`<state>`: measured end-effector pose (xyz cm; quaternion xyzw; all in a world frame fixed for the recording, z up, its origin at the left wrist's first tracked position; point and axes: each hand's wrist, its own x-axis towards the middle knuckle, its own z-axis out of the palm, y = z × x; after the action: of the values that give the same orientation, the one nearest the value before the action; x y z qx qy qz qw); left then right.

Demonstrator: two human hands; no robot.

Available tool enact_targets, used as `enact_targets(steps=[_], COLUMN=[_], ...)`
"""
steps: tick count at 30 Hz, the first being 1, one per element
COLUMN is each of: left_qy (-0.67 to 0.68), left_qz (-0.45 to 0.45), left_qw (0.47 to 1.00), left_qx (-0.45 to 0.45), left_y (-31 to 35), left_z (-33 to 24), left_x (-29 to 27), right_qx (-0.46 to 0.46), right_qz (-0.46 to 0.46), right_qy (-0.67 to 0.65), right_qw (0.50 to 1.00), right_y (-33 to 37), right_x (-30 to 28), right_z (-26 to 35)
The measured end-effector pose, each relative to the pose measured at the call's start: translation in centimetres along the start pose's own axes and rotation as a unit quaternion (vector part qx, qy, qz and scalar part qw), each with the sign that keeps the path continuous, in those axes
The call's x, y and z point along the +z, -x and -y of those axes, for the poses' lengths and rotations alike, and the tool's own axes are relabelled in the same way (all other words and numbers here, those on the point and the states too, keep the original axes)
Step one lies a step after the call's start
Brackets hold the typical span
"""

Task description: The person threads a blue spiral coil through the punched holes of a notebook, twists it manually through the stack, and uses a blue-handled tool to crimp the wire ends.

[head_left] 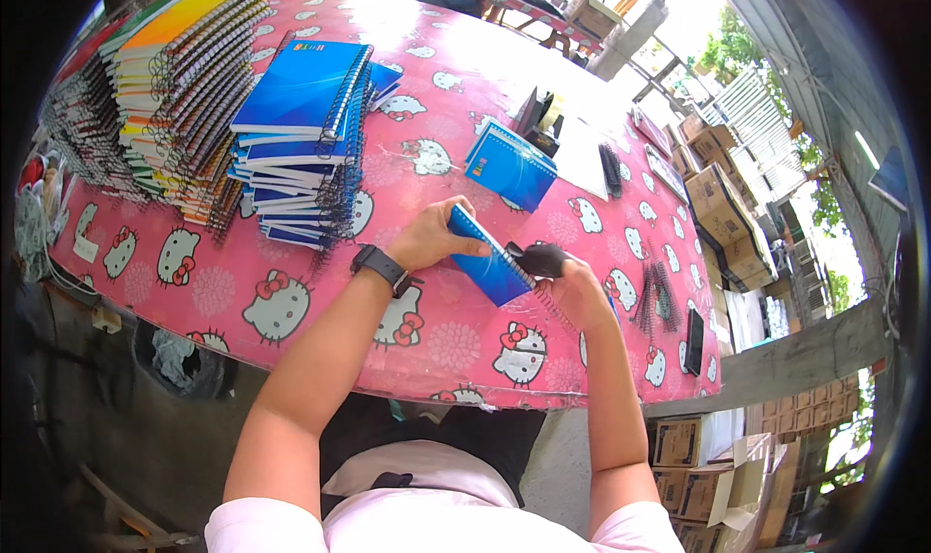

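Note:
My left hand point(433, 239), with a dark watch on its wrist, is closed on a blue notebook point(492, 268), thumb on the cover. The notebook is tilted above the table, and a row of holes or coil runs along its right edge. At its lower right corner my right hand point(582, 296) is closed around a black object point(540, 259) whose kind I cannot make out. A thin spiral coil point(553, 303) trails from the notebook's corner below the right fingers. Just beyond lie other small blue notebooks point(511, 168).
Left of my hands rises a stack of coil-bound blue notebooks point(303, 88), beside taller stacks of orange and yellow ones point(184, 39). Loose dark coils point(659, 296) and a phone point(694, 342) lie at the right on the pink tablecloth point(456, 345). Cardboard boxes point(722, 204) stand beyond.

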<state>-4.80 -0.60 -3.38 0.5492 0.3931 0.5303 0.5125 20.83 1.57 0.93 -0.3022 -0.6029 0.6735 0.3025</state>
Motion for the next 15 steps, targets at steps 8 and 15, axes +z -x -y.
enact_targets(steps=[8,15], left_qy=[-0.013,0.025], left_qz=[0.015,0.059], left_qw=[1.0,0.998], left_qx=[-0.001,-0.023], left_y=[-0.2,-0.4], left_z=[0.7,1.0], left_x=[-0.5,-0.6], right_qx=[-0.025,0.016], right_qz=[-0.027,-0.052], right_qy=[0.063,0.307], right_qw=[0.997,0.95], right_y=[-1.7,-2.9], right_x=[1.2,1.8], right_z=[0.4,2.1])
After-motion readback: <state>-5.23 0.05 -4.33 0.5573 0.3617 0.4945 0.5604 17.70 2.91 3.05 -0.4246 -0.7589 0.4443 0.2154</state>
